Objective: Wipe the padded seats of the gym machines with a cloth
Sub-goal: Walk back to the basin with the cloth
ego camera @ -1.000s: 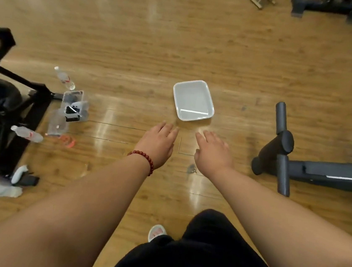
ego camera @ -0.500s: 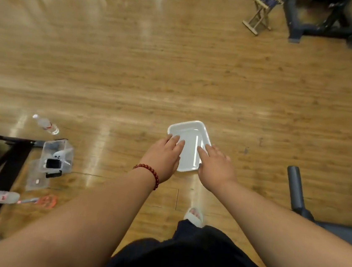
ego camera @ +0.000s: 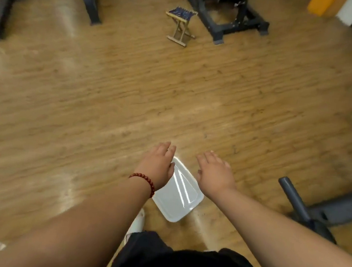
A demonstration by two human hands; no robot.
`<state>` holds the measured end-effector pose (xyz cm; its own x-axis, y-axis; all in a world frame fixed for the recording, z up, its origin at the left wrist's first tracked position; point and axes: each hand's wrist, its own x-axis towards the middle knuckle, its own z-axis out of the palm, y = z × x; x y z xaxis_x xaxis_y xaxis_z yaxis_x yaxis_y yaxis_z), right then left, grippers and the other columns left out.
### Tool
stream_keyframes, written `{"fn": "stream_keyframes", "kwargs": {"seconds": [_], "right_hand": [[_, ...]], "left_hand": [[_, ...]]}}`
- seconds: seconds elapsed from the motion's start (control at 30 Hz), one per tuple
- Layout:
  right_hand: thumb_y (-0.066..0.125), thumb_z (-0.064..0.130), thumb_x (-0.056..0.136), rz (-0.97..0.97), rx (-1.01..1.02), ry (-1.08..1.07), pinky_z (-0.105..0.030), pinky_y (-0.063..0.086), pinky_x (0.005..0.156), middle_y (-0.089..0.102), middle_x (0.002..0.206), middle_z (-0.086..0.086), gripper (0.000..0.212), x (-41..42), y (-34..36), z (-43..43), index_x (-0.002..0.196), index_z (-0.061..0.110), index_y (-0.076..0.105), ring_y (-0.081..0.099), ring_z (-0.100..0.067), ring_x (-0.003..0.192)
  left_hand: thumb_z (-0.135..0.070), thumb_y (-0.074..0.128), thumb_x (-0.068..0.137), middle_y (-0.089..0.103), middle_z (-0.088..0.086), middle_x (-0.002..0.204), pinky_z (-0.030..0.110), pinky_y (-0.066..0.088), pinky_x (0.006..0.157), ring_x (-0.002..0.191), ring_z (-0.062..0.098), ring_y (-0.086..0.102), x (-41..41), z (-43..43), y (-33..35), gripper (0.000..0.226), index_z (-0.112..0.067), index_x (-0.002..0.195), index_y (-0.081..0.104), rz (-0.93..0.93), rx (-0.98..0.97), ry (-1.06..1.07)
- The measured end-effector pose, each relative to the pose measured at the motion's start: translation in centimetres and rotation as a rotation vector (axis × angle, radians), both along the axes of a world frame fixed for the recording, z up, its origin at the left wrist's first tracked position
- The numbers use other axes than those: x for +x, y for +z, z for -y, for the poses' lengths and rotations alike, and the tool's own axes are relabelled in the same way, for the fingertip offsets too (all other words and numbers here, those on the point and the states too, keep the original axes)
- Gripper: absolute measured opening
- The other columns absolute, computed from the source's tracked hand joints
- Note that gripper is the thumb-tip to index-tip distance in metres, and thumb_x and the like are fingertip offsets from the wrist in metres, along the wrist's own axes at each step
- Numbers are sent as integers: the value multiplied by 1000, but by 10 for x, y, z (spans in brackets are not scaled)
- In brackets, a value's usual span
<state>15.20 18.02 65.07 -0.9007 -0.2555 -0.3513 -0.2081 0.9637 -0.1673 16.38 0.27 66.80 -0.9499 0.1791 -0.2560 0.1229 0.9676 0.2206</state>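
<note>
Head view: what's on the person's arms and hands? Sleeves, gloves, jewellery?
Left forearm and right forearm are bare, with no sleeves in view. No gloves on the left hand or right hand. A bracelet of round dark red beads circles the left wrist; the right wrist carries nothing. No rings show on the fingers, though the frame is slightly blurred.

A small folding stool (ego camera: 180, 25) stands on the glossy wooden floor (ego camera: 108, 103) beside a dark metal frame (ego camera: 218, 26).
</note>
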Motion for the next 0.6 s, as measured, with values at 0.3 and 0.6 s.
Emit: {"fn": "stream_keyframes", "kwargs": {"seconds": [0.3,0.6], "right_hand": [[37,25,100,-39,-175,-591,-32,14,116,18,160,1,52,-18,16,47,151,24,26,12,-16,148],[54,23,98,-213,-816,-1051,-13,36,89,63,126,-3,32,15,53,42,129,14,61,57,-11,113]], "left_hand": [[-32,46,100,16,3,160,24,18,113,145,20,19,-98,23,22,60,-13,152,23,25,155,-433],[-28,66,89,27,6,157,25,20,115,144,22,25,-91,-14,31,71,-8,149,32,55,397,-736]]}}
